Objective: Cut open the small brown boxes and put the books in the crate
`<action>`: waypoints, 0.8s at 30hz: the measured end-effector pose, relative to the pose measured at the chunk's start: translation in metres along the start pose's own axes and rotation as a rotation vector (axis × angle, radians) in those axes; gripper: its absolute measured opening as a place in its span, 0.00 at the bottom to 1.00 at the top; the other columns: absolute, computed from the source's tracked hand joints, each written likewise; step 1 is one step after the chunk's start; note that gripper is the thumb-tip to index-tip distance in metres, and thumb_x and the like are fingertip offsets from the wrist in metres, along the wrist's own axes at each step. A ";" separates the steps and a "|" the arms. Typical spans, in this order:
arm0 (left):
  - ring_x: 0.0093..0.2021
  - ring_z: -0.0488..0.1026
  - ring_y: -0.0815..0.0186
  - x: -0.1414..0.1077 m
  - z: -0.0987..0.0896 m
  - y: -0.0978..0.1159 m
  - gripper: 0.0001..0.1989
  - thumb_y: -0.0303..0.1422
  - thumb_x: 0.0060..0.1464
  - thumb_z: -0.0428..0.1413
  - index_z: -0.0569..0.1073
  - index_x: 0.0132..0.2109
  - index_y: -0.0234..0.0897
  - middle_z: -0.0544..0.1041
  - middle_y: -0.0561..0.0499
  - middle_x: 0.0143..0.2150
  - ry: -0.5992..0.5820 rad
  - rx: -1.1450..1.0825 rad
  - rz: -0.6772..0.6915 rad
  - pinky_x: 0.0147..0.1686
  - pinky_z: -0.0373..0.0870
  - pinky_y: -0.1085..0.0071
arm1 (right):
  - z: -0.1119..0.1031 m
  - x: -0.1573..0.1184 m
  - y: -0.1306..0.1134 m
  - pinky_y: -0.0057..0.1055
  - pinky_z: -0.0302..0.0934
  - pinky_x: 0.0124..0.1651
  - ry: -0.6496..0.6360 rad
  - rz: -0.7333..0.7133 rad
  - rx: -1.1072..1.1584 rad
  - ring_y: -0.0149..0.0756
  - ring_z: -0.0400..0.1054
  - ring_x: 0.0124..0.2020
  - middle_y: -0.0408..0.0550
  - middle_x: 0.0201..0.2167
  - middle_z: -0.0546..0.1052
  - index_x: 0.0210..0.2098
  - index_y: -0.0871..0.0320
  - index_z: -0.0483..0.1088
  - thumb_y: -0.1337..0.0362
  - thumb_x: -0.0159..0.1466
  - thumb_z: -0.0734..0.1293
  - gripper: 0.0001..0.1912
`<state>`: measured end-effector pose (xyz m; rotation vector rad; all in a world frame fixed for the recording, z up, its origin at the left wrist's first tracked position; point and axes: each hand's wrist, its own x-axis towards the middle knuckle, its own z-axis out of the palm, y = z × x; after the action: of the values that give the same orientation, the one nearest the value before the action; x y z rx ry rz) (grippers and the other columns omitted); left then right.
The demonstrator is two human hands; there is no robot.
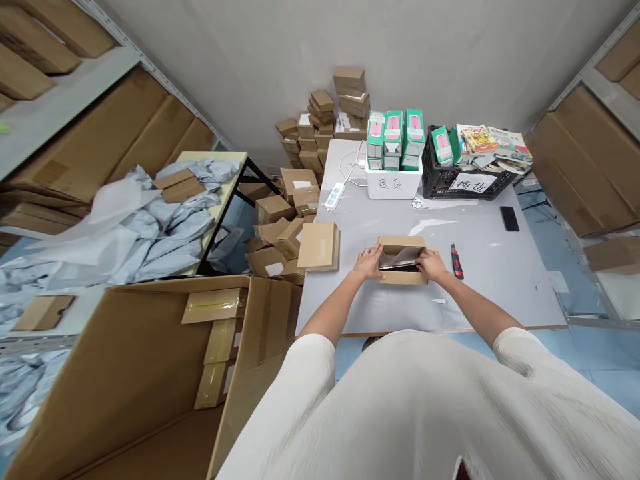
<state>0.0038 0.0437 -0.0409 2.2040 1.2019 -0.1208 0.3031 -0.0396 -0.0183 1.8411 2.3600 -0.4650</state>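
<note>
A small open cardboard box (403,277) lies on the grey table in front of me, its long flaps spread to the front and back. My left hand (369,261) grips its left end, fingers bent over the edge. At the opposite end my right hand (432,264) is closed on the cardboard, with its fingertips at the opening. Whitish wrapping and something dark and flat show inside, but I cannot make out what they are. To the right of my right hand lies a red and black box cutter (457,261).
Flat cardboard boxes (319,245) sit at the table's left edge. Behind stand a white bin (395,187) of green boxes, a black crate (465,185) with booklets, and a power strip (335,197). A phone (509,219) lies right. A large open carton (150,333) stands left.
</note>
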 end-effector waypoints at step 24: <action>0.54 0.83 0.55 0.005 -0.046 0.103 0.22 0.52 0.68 0.61 0.77 0.55 0.38 0.83 0.40 0.54 0.555 -1.059 0.037 0.56 0.79 0.59 | -0.075 0.005 -0.031 0.44 0.71 0.53 0.700 -0.002 0.557 0.49 0.75 0.47 0.55 0.45 0.83 0.56 0.52 0.82 0.51 0.78 0.61 0.22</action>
<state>0.0788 0.0326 0.0431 1.3123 1.0994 0.9739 0.2798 -0.0183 0.0569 2.5908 2.8701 -0.6013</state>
